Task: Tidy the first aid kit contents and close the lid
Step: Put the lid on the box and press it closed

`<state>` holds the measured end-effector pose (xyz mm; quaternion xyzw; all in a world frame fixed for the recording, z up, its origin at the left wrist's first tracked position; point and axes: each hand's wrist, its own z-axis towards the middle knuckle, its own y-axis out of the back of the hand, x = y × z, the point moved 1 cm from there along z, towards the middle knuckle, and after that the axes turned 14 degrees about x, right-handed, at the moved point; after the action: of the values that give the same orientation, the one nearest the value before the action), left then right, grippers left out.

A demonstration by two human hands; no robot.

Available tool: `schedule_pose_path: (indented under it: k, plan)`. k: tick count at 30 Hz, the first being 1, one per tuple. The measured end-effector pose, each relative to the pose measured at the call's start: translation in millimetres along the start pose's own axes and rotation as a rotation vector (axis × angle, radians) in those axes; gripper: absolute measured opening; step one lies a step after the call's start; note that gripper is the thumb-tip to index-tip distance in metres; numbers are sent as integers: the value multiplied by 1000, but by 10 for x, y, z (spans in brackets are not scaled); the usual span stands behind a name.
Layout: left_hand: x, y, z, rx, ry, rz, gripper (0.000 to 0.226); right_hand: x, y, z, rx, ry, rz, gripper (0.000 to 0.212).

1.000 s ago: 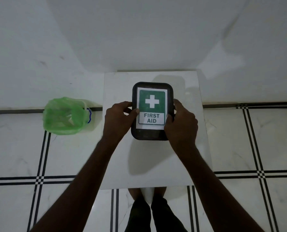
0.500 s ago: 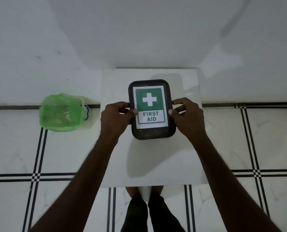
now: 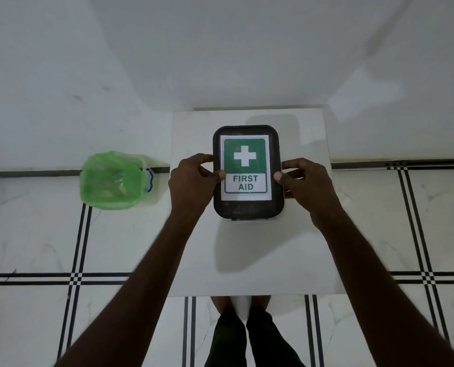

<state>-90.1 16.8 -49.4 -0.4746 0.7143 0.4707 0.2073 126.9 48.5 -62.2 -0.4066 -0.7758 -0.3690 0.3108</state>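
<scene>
A dark rectangular first aid kit (image 3: 248,210) lies on a white table (image 3: 247,260), its lid down and bearing a green and white FIRST AID label. My left hand (image 3: 191,181) grips the kit's left edge, thumb resting on the lid. On the opposite side, my right hand (image 3: 306,182) holds the right edge with its thumb on the lid too. The contents are hidden under the lid.
A small bin lined with a green plastic bag (image 3: 113,180) stands on the tiled floor to the left of the table. A white wall rises behind the table. My legs show below the table's near edge.
My right hand has shifted from the kit's lower right corner to its right edge. The kit sits squarer between both hands. The left hand has barely moved.
</scene>
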Motion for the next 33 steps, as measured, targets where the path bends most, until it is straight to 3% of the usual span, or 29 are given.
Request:
schedule_pose_path:
  k: [6,12,17,19,25,30,33]
  plan:
    - [72,30,-8,63,31,-90,36,23,11,-8,5,-5,-25,30]
    - [43,68,5,142,42,-121,33,118,-79,-107,-214,119,-440,34]
    - [40,33,25,154,43,-18,28,110,-207,-121,-324,128,-507,22]
    - [53,8,6,116,16,64,27,103,-213,-104,-319,109,-487,20]
    - [140,-3,15,150,-13,3,33,58,-169,-113,-215,19,-394,26]
    - [117,22,28,192,26,-234,46,111,-57,132,-16,-41,-143,37]
    - [131,9,35,199,31,-284,47,287,-14,343,-61,-24,-9,39]
